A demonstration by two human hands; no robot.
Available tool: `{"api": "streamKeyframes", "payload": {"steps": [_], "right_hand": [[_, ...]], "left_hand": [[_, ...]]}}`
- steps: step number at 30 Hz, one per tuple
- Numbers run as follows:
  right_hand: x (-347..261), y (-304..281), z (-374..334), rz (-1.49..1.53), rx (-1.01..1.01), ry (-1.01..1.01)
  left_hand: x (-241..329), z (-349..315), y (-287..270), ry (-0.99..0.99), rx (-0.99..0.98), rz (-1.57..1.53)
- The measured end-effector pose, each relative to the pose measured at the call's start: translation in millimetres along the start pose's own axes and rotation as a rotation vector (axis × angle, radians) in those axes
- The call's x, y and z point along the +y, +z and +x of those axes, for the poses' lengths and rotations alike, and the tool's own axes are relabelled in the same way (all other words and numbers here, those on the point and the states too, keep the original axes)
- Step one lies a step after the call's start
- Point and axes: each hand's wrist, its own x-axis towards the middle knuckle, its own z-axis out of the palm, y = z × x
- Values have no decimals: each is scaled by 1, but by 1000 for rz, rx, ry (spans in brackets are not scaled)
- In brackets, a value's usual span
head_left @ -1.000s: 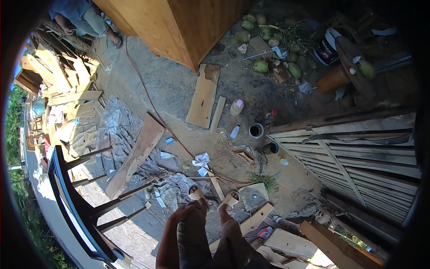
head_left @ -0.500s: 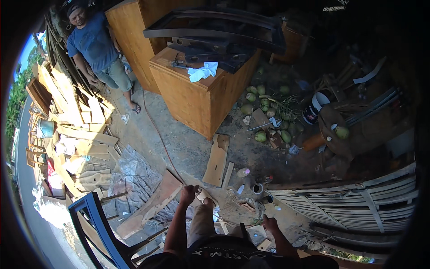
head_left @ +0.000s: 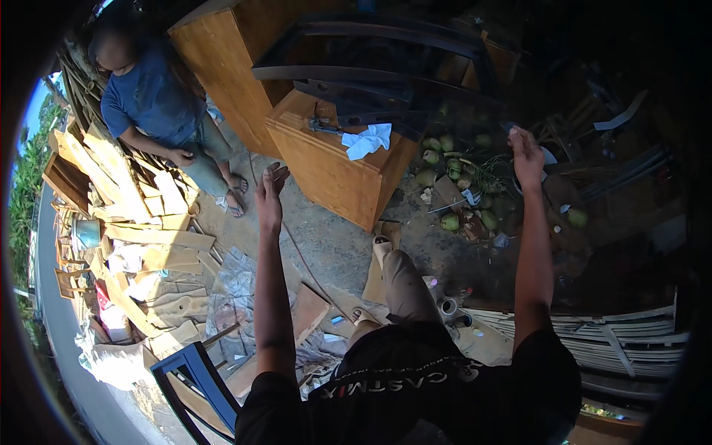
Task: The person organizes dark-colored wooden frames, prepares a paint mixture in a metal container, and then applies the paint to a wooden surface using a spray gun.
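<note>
Both my arms stretch forward over the yard. My left hand (head_left: 271, 191) is raised with its fingers apart and holds nothing I can see, a little left of a brown wooden cabinet (head_left: 322, 170). Out to the right, my right hand (head_left: 526, 154) is also open, fingers extended, near the right end of a dark curved wooden frame (head_left: 378, 75). That frame rests on the cabinet top, partly lost in shadow. A pale blue cloth (head_left: 367, 141) lies on the cabinet's near edge, beside a small dark metal tool (head_left: 322, 124). Neither hand visibly touches the frame.
A person (head_left: 156, 104) in a blue shirt stands at the far left. Green coconuts (head_left: 449, 222) lie right of the cabinet. A hose (head_left: 300, 256) crosses the ground. Scrap boards (head_left: 167, 237) are piled left, with another dark frame (head_left: 196, 386) near me. Slatted panels (head_left: 615, 341) lie right.
I have stepped forward toward the cabinet. Both hands have risen from low near my body and reached outward, their fingers now extended. The other person has bent their head and raised a hand.
</note>
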Motion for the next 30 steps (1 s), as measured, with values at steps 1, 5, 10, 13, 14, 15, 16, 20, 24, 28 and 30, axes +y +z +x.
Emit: {"api": "streamKeyframes", "payload": {"steps": [1, 5, 10, 13, 14, 15, 16, 20, 24, 28, 30], "right_hand": [[1, 3, 43, -126, 83, -23], [58, -6, 203, -702, 41, 159], [105, 49, 251, -414, -267, 645], [108, 82, 275, 148, -457, 809], [104, 106, 281, 236, -480, 815], [121, 84, 283, 205, -433, 861], [123, 85, 286, 250, -424, 880], [126, 77, 296, 68, -358, 836], [124, 86, 309, 52, -377, 775], [118, 53, 317, 94, -403, 793], [92, 27, 307, -89, -282, 738]], "left_hand": [[11, 19, 2, 41, 43, 36], [59, 140, 29, 294, 129, 232], [54, 346, 38, 124, 130, 797], [43, 448, -9, -124, 10, 1028], [51, 472, -46, -97, -185, 966], [11, 468, 7, -206, -259, 950], [3, 474, 9, -294, -274, 793], [-10, 474, 41, -332, -286, 809], [20, 482, 23, -241, -246, 816], [34, 458, 36, -239, -251, 653], [42, 418, 44, -150, -217, 588]]}}
